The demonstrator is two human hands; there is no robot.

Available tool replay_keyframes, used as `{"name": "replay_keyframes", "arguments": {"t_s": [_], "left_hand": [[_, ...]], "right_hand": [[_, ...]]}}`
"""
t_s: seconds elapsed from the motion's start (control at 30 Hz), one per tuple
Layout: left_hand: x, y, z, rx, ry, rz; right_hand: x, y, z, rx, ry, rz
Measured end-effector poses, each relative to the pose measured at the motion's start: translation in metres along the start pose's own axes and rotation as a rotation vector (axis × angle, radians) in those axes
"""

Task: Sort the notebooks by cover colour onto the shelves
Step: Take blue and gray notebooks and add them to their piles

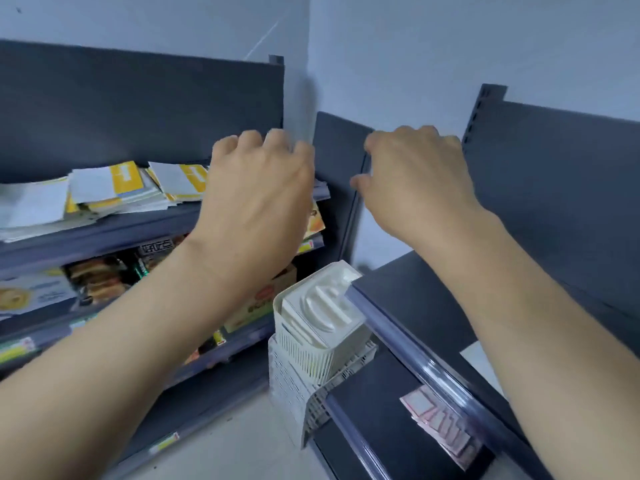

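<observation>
While curled, left grip (256, 195) beside notebooks (131, 188).

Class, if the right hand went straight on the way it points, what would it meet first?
Probably the dark shelf end panel just ahead of the right hand, though depth is unclear.

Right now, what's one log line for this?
left hand: near yellow notebooks, grip hidden | right hand: raised, empty | pink notebooks: on lower right shelf
</observation>
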State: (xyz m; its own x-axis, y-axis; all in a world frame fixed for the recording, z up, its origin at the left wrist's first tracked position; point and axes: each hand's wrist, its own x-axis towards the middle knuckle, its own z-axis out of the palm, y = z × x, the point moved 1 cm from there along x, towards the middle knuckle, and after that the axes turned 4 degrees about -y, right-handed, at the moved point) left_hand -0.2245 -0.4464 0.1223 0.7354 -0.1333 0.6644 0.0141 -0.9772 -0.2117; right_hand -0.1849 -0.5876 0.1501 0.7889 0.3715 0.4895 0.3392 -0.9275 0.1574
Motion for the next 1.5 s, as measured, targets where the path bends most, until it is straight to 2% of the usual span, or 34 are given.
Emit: {"name": "replay_keyframes", "arguments": {"t_s": [0.17, 0.3, 0.57, 0.8, 1.13, 1.4, 1.5], "left_hand": [[-0.005, -0.069, 0.016, 0.088, 0.035, -0.148], [0.003, -0.106, 0.042, 0.154, 0.02, -0.216], [0.079, -0.141, 0.13, 0.205, 0.009, -0.265], [0.147, -0.16, 0.213, 0.174, -0.007, -0.223], [0.196, -0.206, 0.303, 0.11, -0.07, -0.161], [0.225, -0.24, 0.343, 0.064, -0.153, -0.103], [0.229, -0.25, 0.354, 0.048, -0.184, -0.111]], "right_hand": [[0.06, -0.053, 0.022, 0.09, 0.066, -0.137], [0.116, -0.078, 0.061, 0.18, 0.046, -0.195], [0.24, -0.078, 0.151, 0.288, -0.008, -0.211], [0.346, -0.071, 0.257, 0.301, -0.232, -0.111], [0.415, -0.078, 0.403, 0.434, -0.561, 0.015], [0.437, -0.08, 0.458, 0.422, -0.861, 0.153], [0.441, -0.082, 0.462, 0.37, -0.892, 0.148]]}}
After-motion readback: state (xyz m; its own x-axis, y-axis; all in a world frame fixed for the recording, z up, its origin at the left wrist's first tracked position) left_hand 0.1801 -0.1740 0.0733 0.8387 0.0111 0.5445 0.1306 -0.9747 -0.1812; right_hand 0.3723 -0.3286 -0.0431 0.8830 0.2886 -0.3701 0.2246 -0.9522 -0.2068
